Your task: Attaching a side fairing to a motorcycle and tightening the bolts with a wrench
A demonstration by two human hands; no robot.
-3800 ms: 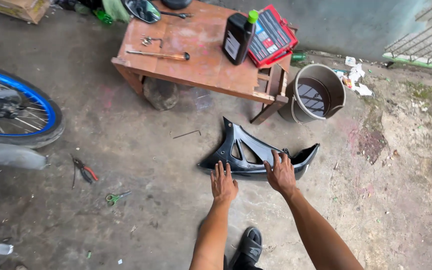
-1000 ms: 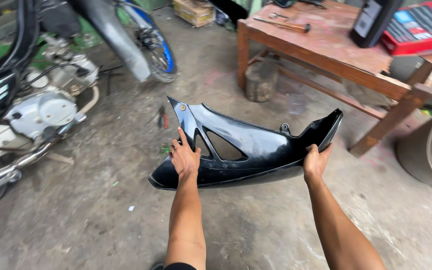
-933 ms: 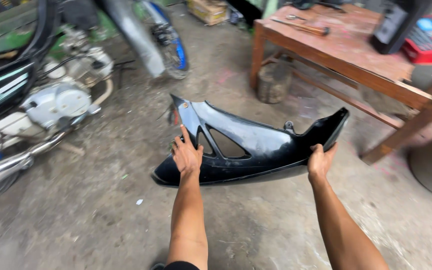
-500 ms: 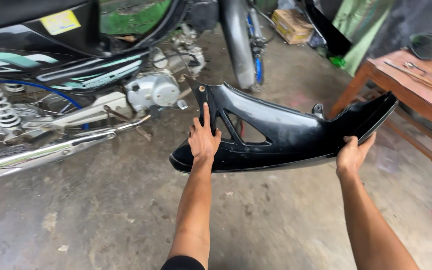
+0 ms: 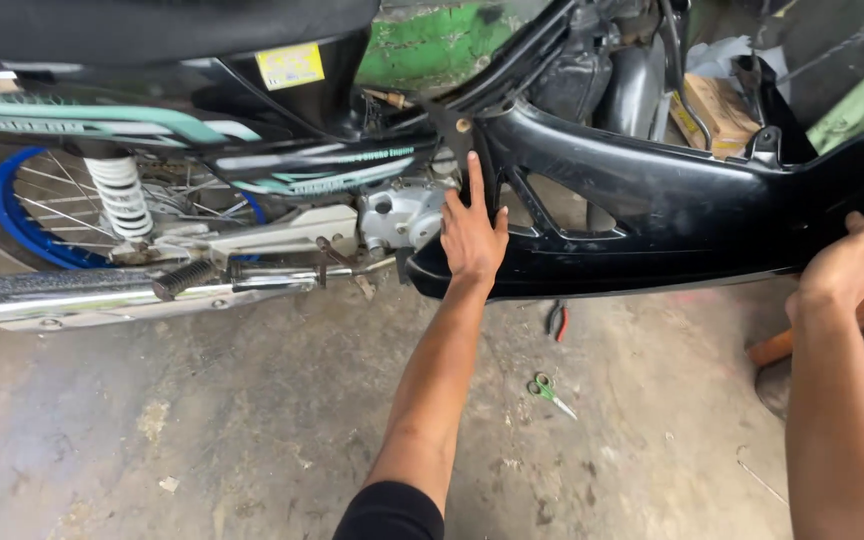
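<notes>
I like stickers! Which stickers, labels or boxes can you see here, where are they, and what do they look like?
Yellow rectangular sticker: on the motorcycle's black side panel under the seat.
Teal and white stripe decals: long bands along the motorcycle's body, at left.
Brown cardboard box: on the ground behind the black plastic fairing panel, partly hidden.
</notes>
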